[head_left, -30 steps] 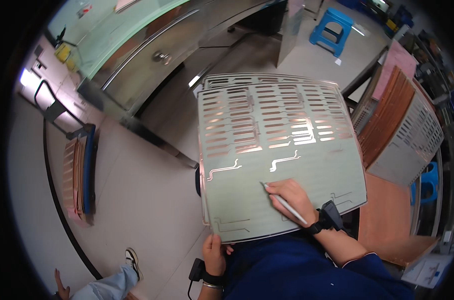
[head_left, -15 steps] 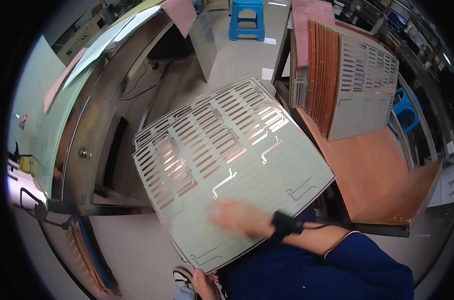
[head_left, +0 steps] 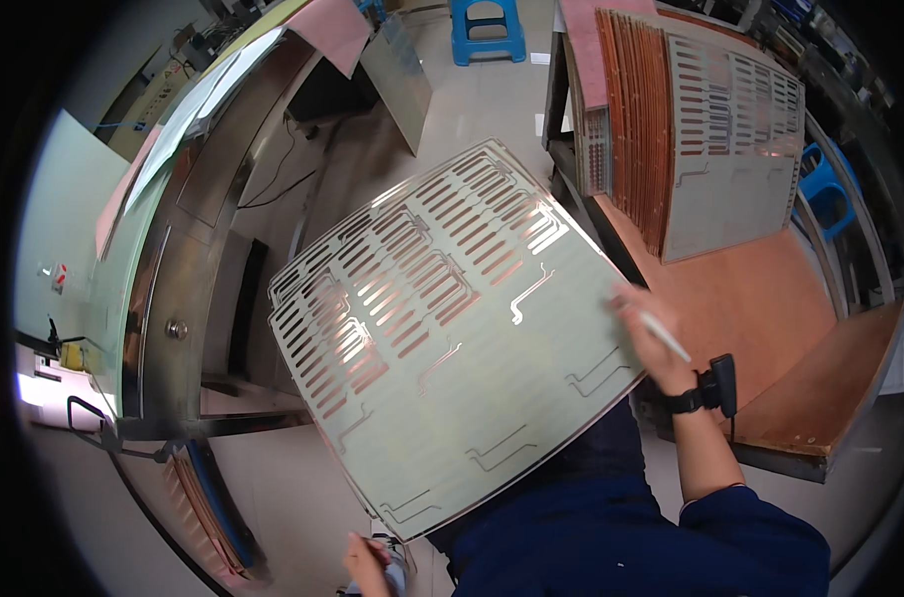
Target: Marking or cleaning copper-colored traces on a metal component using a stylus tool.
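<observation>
A large pale green panel (head_left: 531, 398) with rows of shiny copper-coloured slots and thin bent traces lies tilted across my lap. My right hand (head_left: 654, 336) is at the panel's right edge, its fingers curled round a slim white pen-like stick (head_left: 665, 337). The fingertips are blurred, and whether they touch the panel I cannot make out. Just off the panel's lower left corner is my left hand (head_left: 366, 565), cut by the lower edge of the view. Its fingers are partly hidden, and no grip on the panel shows.
A stack of copper-edged panels (head_left: 636, 129) stands upright on a brown board (head_left: 745, 313) at right. At left is a metal-fronted bench (head_left: 178, 269) with a round knob. A blue stool (head_left: 487, 32) stands far ahead; several boards (head_left: 208, 507) lean low at left.
My right hand has swept from the panel's lower middle out to its right edge, and the white stick now shows. My left hand has shifted left, off the panel's corner.
</observation>
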Demonstrator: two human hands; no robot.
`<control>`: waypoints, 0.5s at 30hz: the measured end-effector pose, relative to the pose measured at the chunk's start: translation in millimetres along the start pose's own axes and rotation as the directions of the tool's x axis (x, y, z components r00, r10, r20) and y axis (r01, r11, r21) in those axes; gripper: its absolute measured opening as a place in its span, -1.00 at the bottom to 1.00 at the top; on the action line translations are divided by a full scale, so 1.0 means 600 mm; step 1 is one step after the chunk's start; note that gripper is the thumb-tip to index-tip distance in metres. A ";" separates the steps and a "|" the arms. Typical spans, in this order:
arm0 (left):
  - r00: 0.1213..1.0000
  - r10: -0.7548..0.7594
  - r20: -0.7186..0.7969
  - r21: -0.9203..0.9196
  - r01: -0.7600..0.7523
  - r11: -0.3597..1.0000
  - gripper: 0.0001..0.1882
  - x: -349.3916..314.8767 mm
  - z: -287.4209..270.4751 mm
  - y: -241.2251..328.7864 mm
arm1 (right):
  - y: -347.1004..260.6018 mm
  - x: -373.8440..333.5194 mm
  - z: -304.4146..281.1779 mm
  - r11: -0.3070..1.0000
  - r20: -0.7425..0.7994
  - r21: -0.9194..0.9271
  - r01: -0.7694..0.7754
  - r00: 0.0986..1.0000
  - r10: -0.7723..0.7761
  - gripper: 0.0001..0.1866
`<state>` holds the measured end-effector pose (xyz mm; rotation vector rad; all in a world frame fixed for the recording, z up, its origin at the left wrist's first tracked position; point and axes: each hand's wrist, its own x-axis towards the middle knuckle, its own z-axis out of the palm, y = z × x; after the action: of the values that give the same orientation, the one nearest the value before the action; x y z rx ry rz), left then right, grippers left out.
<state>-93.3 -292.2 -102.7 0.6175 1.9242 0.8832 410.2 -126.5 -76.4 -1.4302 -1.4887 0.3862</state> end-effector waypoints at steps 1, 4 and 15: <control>0.990 0.116 -0.080 0.126 -0.106 0.986 -0.49 0.005 -0.008 0.019 | -0.018 -0.003 0.009 0.998 0.105 -0.010 0.063 0.993 -0.062 -0.78; 0.910 0.379 -0.166 0.322 -0.313 0.893 -0.56 -0.004 0.048 0.106 | -0.050 -0.027 0.040 0.997 0.247 0.078 0.029 0.968 -0.048 -0.86; 0.300 0.586 0.753 0.358 -0.934 0.018 -0.43 -0.050 0.419 0.230 | -0.047 -0.041 0.014 0.917 0.102 0.242 -0.318 0.948 0.301 -0.77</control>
<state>151.3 -144.8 -64.1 2.4803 1.2970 0.3189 382.5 -151.8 -68.3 -1.4546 -1.2080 0.7977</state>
